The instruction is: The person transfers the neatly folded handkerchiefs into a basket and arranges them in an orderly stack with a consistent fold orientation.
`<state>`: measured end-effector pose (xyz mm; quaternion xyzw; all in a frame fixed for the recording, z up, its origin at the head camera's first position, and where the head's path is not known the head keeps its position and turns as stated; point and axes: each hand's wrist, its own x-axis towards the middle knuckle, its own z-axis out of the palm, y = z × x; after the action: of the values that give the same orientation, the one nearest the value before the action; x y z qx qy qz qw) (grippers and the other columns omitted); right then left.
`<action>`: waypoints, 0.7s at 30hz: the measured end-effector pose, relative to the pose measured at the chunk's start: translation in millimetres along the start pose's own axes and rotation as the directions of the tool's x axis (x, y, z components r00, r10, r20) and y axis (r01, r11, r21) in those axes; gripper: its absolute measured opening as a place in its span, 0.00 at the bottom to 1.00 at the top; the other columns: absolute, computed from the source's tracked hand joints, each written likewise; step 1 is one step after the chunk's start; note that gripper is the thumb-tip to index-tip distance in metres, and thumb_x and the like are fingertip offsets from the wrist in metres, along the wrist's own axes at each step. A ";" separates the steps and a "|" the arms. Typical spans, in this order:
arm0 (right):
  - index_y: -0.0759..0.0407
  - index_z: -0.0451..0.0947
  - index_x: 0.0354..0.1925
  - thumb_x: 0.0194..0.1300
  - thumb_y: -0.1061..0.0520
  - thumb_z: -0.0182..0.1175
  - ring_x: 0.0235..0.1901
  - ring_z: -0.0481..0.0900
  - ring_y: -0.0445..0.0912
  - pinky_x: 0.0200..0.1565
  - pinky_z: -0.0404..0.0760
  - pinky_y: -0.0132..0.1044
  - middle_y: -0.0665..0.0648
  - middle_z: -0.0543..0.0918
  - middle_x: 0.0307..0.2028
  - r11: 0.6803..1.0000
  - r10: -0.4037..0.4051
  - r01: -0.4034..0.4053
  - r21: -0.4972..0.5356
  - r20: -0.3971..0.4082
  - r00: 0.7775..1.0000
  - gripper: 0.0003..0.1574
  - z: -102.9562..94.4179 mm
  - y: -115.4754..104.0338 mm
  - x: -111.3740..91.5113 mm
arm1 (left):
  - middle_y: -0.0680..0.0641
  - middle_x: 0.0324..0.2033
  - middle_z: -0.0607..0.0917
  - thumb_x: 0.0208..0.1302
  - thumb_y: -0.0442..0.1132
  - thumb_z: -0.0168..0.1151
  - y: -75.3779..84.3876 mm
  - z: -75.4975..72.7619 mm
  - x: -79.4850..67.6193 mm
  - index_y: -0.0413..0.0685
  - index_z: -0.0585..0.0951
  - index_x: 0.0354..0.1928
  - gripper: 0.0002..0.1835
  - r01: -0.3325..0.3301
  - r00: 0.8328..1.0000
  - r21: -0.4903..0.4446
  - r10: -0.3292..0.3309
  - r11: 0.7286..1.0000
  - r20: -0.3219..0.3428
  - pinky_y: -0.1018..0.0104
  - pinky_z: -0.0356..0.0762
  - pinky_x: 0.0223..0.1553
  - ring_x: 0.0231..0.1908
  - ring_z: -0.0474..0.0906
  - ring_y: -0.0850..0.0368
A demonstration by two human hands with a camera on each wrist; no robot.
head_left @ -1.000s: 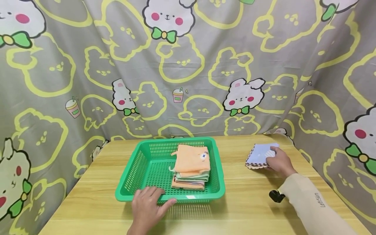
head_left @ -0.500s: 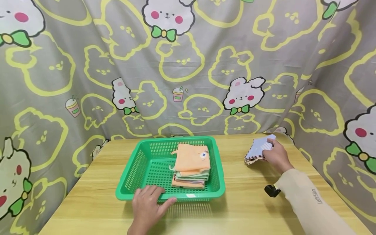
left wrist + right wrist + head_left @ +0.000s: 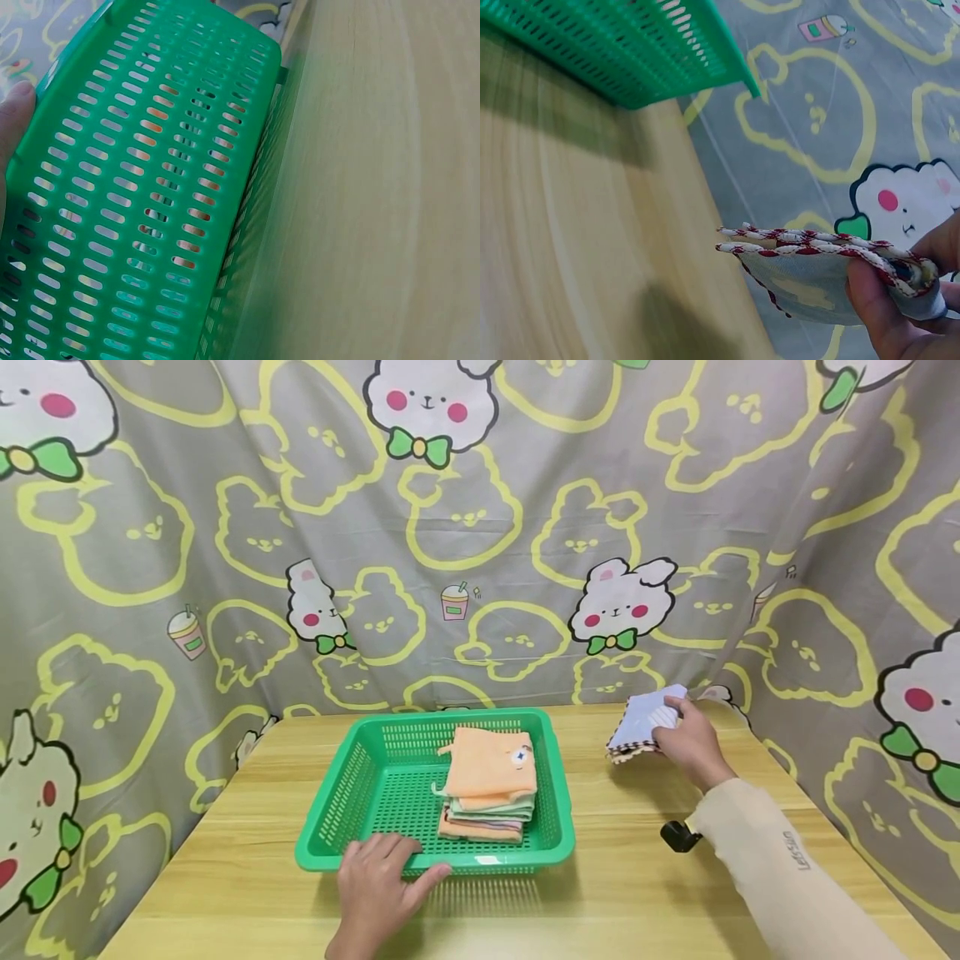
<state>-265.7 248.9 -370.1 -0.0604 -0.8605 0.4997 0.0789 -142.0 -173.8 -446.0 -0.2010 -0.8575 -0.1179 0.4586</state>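
Observation:
My left hand grips the near rim of a green plastic basket, its fingers over the edge and its thumb along the outside. A stack of folded small towels, peach on top with green and other peach layers below, lies in the basket's right half. To the right of the basket, my right hand pinches a folded light-blue cloth above the table. In the right wrist view the cloth has a red-and-white braided edge in layers, with fingers on both its faces.
The basket stands on a wooden table, and its left half shows bare mesh. Behind and at both sides hangs a grey curtain with rabbit prints. A small black device sits at my right wrist.
My right hand has lifted the folded light-blue cloth off the table and carried it left and away from me, tilting it. The left hand and basket have stayed still.

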 end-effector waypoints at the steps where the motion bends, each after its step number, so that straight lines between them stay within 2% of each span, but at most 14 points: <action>1: 0.67 0.48 0.73 0.57 0.68 0.50 0.53 0.65 0.60 0.40 0.79 0.41 0.75 0.54 0.69 1.000 -0.001 0.001 0.011 0.002 1.000 0.47 1.1 -2.2 -0.4 | 0.55 0.23 0.84 0.60 0.75 0.45 0.1 -0.2 0.2 0.55 0.82 0.22 0.34 -0.001 1.000 0.002 0.001 1.000 0.000 0.62 0.63 0.25 0.25 0.80 0.56; 4: 0.66 0.48 0.74 0.58 0.68 0.50 0.55 0.65 0.61 0.39 0.81 0.41 0.74 0.52 0.70 0.999 -0.008 0.008 0.045 0.009 1.000 0.47 5.0 -8.8 -2.1 | 0.55 0.23 0.84 0.61 0.75 0.45 0.4 -0.7 0.4 0.55 0.81 0.22 0.34 -0.002 1.000 0.006 0.002 1.000 0.004 0.62 0.63 0.25 0.26 0.80 0.56; 8: 0.65 0.50 0.73 0.59 0.68 0.52 0.60 0.60 0.61 0.42 0.74 0.40 0.74 0.53 0.70 0.999 -0.038 0.038 0.027 -0.001 0.999 0.45 10.1 -19.7 -5.0 | 0.55 0.23 0.84 0.60 0.76 0.45 0.5 -1.2 0.4 0.55 0.81 0.22 0.34 0.002 1.000 0.005 -0.002 1.000 0.010 0.62 0.63 0.25 0.26 0.80 0.56; 10: 0.65 0.50 0.73 0.59 0.68 0.52 0.59 0.61 0.61 0.42 0.76 0.40 0.73 0.54 0.70 0.998 -0.049 0.049 0.045 -0.005 0.999 0.45 12.6 -25.5 -5.9 | 0.55 0.23 0.84 0.60 0.76 0.46 0.4 -1.1 0.3 0.55 0.82 0.22 0.34 0.004 1.000 0.003 -0.004 1.000 0.009 0.62 0.63 0.25 0.26 0.80 0.56; 14: 0.64 0.49 0.74 0.59 0.71 0.50 0.55 0.66 0.60 0.38 0.82 0.38 0.72 0.52 0.70 0.989 -0.049 0.047 0.137 0.012 0.999 0.46 17.2 -35.6 -6.6 | 0.54 0.23 0.84 0.60 0.76 0.46 0.1 -0.9 0.5 0.54 0.82 0.22 0.34 0.006 1.000 -0.003 -0.006 1.000 0.010 0.62 0.63 0.25 0.26 0.81 0.55; 21: 0.63 0.48 0.74 0.59 0.73 0.49 0.53 0.68 0.59 0.37 0.82 0.36 0.70 0.50 0.72 0.971 -0.040 0.030 0.239 0.038 0.998 0.46 25.9 -44.9 -6.1 | 0.55 0.23 0.84 0.61 0.75 0.45 0.8 -1.5 0.7 0.54 0.82 0.22 0.34 0.003 1.000 0.002 -0.003 1.000 0.005 0.62 0.64 0.25 0.26 0.81 0.55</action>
<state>-266.0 203.6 -344.2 -0.0247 -0.7966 0.5991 0.0763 -140.9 -173.5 -444.6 -0.1995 -0.8591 -0.1171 0.4566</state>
